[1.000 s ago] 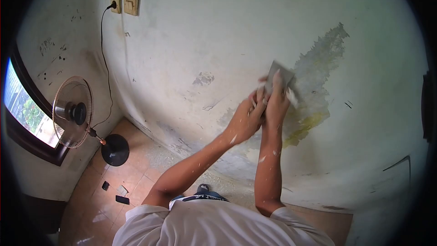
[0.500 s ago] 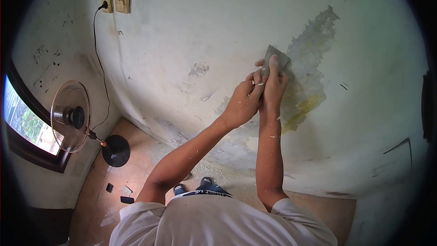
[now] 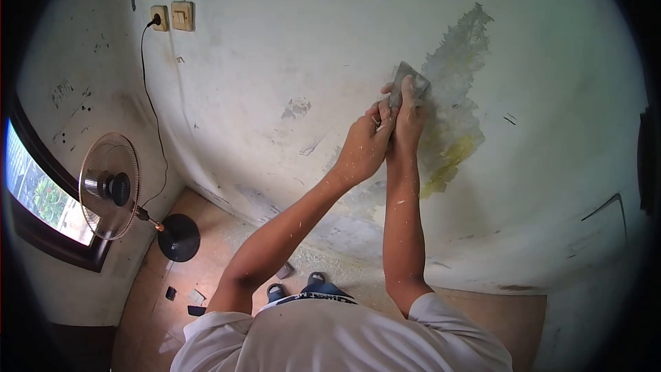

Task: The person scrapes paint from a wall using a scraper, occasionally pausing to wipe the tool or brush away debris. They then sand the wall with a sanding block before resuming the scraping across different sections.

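Both of my hands are raised to the wall, close together on a flat grey scraper (image 3: 405,70). My right hand (image 3: 409,126) is closed around it, thumb lying along the blade. From the left, my left hand (image 3: 365,143) grips low on the scraper, its fingers pressed against the right hand. The handle is hidden within the hands. The blade lies at the left border of a bare grey patch (image 3: 453,72) with ragged edges and a yellowish lower part. Pale flakes cling to both forearms.
A standing fan (image 3: 110,186) is at the left beside a window (image 3: 45,182). Its cord runs up to a wall socket (image 3: 159,18) next to a switch (image 3: 182,16). Small objects (image 3: 196,297) and pale debris (image 3: 323,262) lie on the tiled floor near my feet.
The view has shifted slightly, so the wall, fan and hands appear in somewhat different places. Both hands keep their hold on the scraper, with the blade still by the patch's left border.
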`<action>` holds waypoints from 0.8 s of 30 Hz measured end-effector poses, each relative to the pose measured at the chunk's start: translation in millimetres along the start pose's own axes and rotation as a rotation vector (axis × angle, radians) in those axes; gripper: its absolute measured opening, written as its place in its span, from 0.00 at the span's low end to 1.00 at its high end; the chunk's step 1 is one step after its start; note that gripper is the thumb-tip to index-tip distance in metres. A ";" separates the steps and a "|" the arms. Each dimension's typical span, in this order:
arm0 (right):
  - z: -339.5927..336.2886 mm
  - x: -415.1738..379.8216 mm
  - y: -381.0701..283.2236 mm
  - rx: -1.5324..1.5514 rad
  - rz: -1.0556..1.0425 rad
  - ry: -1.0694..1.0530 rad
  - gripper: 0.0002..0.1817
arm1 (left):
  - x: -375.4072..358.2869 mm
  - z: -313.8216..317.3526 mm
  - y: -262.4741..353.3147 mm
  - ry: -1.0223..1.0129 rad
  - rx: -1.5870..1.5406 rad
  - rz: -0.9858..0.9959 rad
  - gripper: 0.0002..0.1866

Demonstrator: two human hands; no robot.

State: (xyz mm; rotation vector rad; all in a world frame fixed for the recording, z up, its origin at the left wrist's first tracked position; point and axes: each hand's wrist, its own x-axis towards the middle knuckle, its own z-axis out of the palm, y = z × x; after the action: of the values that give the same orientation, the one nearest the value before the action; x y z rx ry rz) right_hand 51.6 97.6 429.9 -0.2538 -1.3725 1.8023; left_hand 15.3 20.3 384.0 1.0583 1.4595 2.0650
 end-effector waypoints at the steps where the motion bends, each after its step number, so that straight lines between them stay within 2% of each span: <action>1: 1.9 0.7 -0.8 0.016 0.001 -0.003 0.28 | 0.0 1.2 -7.5 0.002 0.003 0.009 0.19; 3: -7.5 -6.9 7.0 -0.022 0.024 0.001 0.28 | -10.8 8.2 -15.4 0.054 -0.018 0.071 0.21; 4: -12.1 -8.3 9.2 -0.068 0.056 0.012 0.27 | -16.5 6.7 -14.9 0.021 0.011 -0.041 0.23; 5: -13.9 -3.2 9.4 -0.065 0.047 0.011 0.27 | -13.1 8.0 -12.7 0.017 0.013 -0.033 0.23; 7: -6.1 3.0 -1.1 -0.174 -0.146 0.060 0.28 | -6.7 11.7 -1.3 0.020 -0.038 0.008 0.24; 11: 20.9 32.0 -69.8 -0.138 -0.221 0.018 0.26 | 37.6 18.0 68.7 0.001 0.056 0.110 0.25; 13: 27.3 35.7 -88.2 -0.079 -0.251 -0.027 0.26 | 52.7 21.8 85.6 -0.098 0.001 0.272 0.24; 16: 20.0 26.2 -85.1 -0.172 -0.213 -0.029 0.26 | 36.8 29.1 71.2 -0.003 0.010 0.254 0.23; 18: -9.8 20.0 -35.0 -0.224 -0.150 0.082 0.27 | 8.5 25.1 33.7 0.004 0.094 0.089 0.21; 19: -21.5 5.8 -13.3 -0.220 -0.074 0.088 0.28 | -9.3 22.3 10.4 -0.032 -0.016 0.059 0.21; 20: -35.7 -2.9 11.3 -0.287 -0.120 0.047 0.28 | -24.5 18.1 -4.4 -0.031 -0.058 -0.098 0.23; 21: -34.0 -3.5 13.9 -0.286 -0.129 0.048 0.28 | -24.0 17.5 -10.0 -0.036 -0.057 -0.090 0.23; 23: -33.6 -6.5 18.5 -0.211 0.005 0.055 0.29 | -23.5 16.8 -21.8 0.017 -0.050 -0.025 0.22; 24: -34.6 11.2 17.6 -0.247 -0.099 0.074 0.29 | -7.4 22.0 -26.5 0.050 -0.059 0.144 0.24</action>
State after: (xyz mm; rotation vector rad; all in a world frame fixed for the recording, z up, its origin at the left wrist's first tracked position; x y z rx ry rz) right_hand 56.8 128.9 404.9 -0.3722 -1.5279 1.5276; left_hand 34.1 38.8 360.7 1.1259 1.3732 2.2348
